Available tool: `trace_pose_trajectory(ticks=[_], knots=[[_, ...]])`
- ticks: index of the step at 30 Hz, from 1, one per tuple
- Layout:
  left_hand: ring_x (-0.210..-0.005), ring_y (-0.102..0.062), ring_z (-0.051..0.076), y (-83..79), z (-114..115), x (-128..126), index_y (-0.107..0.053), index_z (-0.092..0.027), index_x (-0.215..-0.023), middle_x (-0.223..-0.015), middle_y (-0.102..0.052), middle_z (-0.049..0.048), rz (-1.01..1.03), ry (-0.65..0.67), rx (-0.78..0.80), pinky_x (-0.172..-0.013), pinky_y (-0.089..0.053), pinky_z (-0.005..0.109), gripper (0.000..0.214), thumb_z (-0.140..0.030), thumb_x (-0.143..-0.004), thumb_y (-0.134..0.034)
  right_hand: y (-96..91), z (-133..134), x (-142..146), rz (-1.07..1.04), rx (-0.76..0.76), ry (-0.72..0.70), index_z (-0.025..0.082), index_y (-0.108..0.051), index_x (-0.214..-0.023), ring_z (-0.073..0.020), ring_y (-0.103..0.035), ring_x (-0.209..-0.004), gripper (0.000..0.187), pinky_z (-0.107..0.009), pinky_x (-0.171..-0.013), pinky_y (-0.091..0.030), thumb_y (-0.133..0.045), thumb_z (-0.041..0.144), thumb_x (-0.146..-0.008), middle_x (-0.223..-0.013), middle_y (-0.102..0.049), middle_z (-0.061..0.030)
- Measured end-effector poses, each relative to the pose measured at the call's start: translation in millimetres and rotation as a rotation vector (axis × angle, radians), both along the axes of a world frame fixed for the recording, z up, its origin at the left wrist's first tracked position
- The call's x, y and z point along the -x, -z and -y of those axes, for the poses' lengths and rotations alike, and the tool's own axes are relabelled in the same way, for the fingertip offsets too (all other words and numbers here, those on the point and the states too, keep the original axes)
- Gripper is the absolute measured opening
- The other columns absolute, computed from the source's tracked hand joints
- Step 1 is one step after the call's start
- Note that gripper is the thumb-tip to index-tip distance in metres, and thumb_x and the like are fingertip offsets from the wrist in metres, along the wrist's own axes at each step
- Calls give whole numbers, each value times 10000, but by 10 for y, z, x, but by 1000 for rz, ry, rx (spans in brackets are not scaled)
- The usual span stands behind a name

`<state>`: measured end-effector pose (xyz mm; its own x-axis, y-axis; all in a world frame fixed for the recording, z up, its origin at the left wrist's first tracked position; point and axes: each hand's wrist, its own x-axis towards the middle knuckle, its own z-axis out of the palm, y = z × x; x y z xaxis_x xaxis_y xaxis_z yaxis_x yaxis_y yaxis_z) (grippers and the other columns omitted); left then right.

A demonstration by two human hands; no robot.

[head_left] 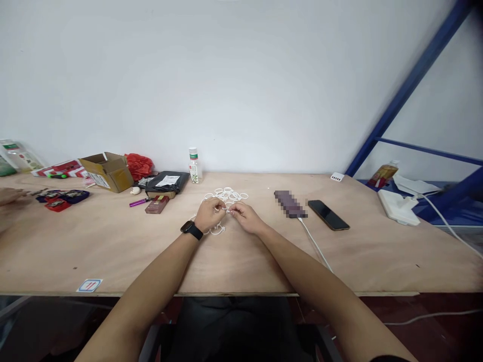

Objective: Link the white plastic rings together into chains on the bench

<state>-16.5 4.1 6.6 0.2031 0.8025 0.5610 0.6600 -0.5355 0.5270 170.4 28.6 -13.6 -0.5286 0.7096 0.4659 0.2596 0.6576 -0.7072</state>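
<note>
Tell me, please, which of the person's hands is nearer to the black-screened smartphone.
Right: the right hand is to the left of the black-screened smartphone; the left hand is farther left, beyond the right hand.

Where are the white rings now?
In the head view, the white rings lie just left of centre on the table, mostly beyond the left hand and right hand, nearer the camera than the upright bottle.

Partly hidden, truncated and unresolved details at the bench.
White piece between left hand and right hand: too small to identify. White rings: partly covered by the left hand. Cabled device: masked by pixelation. Co-worker's hand: blurred, cut off by the left edge.
</note>
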Motion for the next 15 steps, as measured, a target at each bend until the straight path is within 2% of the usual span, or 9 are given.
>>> trace_pose_trajectory(ticks=[5, 8, 11, 13, 15], knots=[[-887, -598, 182, 39, -65, 76, -595, -182, -726, -903, -671, 39, 104, 132, 78, -864, -462, 333, 127, -136, -748, -479, 19, 24, 17, 24, -31, -44, 210, -667, -895, -171, -571, -865, 128, -298, -803, -445, -541, 228, -879, -902, -645, -39], [-831, -605, 173, 102, -102, 90, -622, -176, -783, -857, -676, 36, 113, 83, 154, -802, -469, 309, 194, -215, -841, -441, 20, 10, 7, 28, -69, -94, 228, -682, -989, -175, -588, -916, 169, -289, -766, -464, -615, 233, -834, -1084, -651, -54], [-804, -604, 176, 153, -110, 85, -654, -177, -811, -827, -680, 36, -21, 92, 206, -754, -459, 292, 247, -332, -879, -473, 34, -63, -71, 36, -65, 44, 222, -684, -1032, -169, -598, -884, 203, -278, -735, -470, -616, 257, -844, -1078, -659, -61], [-823, -606, 183, 172, -101, 69, -679, -188, -867, -855, -688, 38, -153, 146, 214, -768, -452, 292, 246, -397, -846, -551, 65, -143, -160, 88, -69, 177, 208, -688, -1022, -162, -599, -847, 191, -288, -772, -468, -581, 238, -867, -1011, -666, -58], [-850, -608, 195, 177, -88, 46, -698, -202, -930, -870, -692, 39, -279, 195, 190, -810, -443, 303, 280, -434, -788, -631, 113, -222, -255, 174, -85, 237, 205, -687, -1028, -171, -598, -904, 203, -304, -840, -458, -580, 197, -855, -1030, -657, -58]])
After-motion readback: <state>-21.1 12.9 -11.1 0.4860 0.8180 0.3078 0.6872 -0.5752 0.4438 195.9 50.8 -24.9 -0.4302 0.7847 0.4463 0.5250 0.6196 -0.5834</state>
